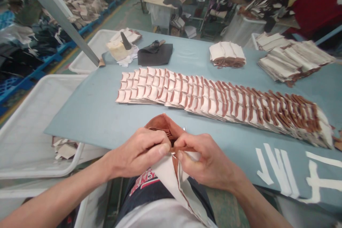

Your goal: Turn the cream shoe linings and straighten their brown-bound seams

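At the table's near edge, both my hands pinch a brown leather piece with a pale backing (pixel 165 171). My left hand (pixel 144 148) is closed on its left side, thumb and fingers pressed together. My right hand (pixel 204 158) grips the right side close by, its fingertips almost meeting the left ones. Brown leather stands up in a folded peak beyond the fingers, and the pale side hangs down over my lap. A small metallic tip shows by my right index finger; I cannot make out what it belongs to.
Overlapping rows of pale, brown-edged pieces (pixel 187 91) run across the blue table (pixel 91 121). Behind them lie a black piece (pixel 155 55), a cone-shaped object (pixel 125 41) and stacks (pixel 227 53). White strips (pixel 283 171) lie at right. White bins (pixel 34 124) and a metal post (pixel 61 17) stand left.
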`<state>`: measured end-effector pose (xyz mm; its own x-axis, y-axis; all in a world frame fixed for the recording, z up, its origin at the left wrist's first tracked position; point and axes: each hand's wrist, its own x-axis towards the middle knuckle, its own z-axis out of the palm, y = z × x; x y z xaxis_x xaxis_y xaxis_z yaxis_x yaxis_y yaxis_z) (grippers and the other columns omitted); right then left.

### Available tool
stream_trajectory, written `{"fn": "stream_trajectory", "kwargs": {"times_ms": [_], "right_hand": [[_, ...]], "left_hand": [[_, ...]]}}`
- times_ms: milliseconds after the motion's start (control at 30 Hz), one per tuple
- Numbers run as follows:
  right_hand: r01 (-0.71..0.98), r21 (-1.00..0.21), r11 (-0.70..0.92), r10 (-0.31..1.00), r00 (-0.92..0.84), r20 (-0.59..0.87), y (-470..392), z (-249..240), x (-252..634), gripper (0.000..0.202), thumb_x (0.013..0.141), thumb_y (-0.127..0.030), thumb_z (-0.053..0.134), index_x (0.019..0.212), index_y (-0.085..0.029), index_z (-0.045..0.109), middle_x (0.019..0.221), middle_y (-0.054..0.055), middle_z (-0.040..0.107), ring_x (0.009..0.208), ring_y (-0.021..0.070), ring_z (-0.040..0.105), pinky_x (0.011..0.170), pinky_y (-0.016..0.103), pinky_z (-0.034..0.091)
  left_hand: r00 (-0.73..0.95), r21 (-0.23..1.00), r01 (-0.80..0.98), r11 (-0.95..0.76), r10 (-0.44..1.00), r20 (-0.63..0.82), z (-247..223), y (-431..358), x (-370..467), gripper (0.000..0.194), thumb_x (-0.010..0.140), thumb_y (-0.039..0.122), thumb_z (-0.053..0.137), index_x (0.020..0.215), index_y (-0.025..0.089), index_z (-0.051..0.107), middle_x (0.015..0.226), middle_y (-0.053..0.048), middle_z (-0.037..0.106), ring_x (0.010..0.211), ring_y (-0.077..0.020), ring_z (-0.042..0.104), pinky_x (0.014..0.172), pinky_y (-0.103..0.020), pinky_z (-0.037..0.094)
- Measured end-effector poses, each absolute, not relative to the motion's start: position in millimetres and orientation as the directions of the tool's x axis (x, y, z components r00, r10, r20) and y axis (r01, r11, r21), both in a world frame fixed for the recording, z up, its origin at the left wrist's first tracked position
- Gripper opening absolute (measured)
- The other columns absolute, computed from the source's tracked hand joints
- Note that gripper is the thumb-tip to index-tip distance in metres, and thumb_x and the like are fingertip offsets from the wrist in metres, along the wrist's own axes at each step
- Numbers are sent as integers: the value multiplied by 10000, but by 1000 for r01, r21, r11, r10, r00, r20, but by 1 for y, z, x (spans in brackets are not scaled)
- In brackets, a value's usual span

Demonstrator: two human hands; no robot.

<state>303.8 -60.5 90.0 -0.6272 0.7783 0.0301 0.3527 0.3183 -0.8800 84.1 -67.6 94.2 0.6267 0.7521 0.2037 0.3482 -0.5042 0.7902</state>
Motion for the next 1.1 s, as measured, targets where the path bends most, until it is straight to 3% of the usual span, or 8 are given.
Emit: {"fn": "stream_trajectory", "kwargs": {"times_ms": [100, 233, 333, 500, 767, 967, 1100], "right_hand": [[315, -908, 276, 769, -640, 12, -62, 87, 303, 113, 759, -106, 516, 723, -191, 582, 608, -49, 569, 526, 89, 486, 542, 224, 334], [184, -976, 117, 787, -617, -22, -63, 80, 297, 104, 806, -179, 513, 712, -193, 555, 567, -54, 527, 479, 81, 431, 476, 208, 309], [117, -988, 101, 802, -598, 11, -61, 76, 295, 107, 810, -220, 511, 709, -197, 538, 535, -71, 470, 451, 74, 373, 448, 207, 278], [200, -915, 352, 747, -648, 146, -53, 75, 301, 108, 765, -112, 524, 751, -190, 598, 633, -50, 584, 540, 85, 504, 565, 213, 370], [322, -776, 543, 652, -743, 148, -54, 96, 312, 149, 891, -123, 528, 794, -199, 611, 719, 1, 680, 635, 129, 582, 635, 253, 379], [359, -779, 515, 613, -789, 42, -61, 104, 325, 175, 977, -165, 499, 904, -200, 654, 793, 18, 712, 754, 154, 629, 716, 267, 394], [305, -884, 354, 650, -760, -2, -62, 94, 326, 174, 998, -197, 495, 911, -196, 646, 771, -16, 669, 699, 122, 584, 690, 241, 397]], "left_hand": [[691, 668, 392, -633, 682, 240, 84, -64, 80, 328, 1058, 203, 363, 775, 184, 528, 664, 17, 580, 589, -114, 503, 586, -234, 392], [673, 433, 415, -800, 591, 446, 64, -62, 77, 351, 1096, 271, 326, 829, 190, 540, 644, 2, 578, 575, -144, 500, 568, -273, 387], [622, 485, 400, -778, 619, 479, 57, -62, 77, 363, 1100, 288, 307, 828, 195, 529, 653, -1, 586, 588, -144, 519, 590, -270, 407], [687, 671, 363, -646, 672, 276, 77, -63, 79, 404, 1112, 349, 280, 863, 182, 551, 756, -21, 636, 665, -135, 552, 647, -258, 412], [748, 785, 413, -462, 664, -3, 113, -57, 80, 207, 1035, 277, 545, 881, 167, 628, 755, 15, 644, 674, -109, 583, 640, -214, 408], [773, 608, 394, -689, 606, 185, 106, -64, 93, 218, 960, 122, 446, 762, 212, 464, 655, 27, 543, 580, -132, 476, 567, -269, 352], [688, 646, 377, -663, 668, 284, 93, -71, 102, 246, 858, 89, 420, 687, 238, 325, 566, 63, 408, 508, -120, 355, 522, -283, 275]]}}
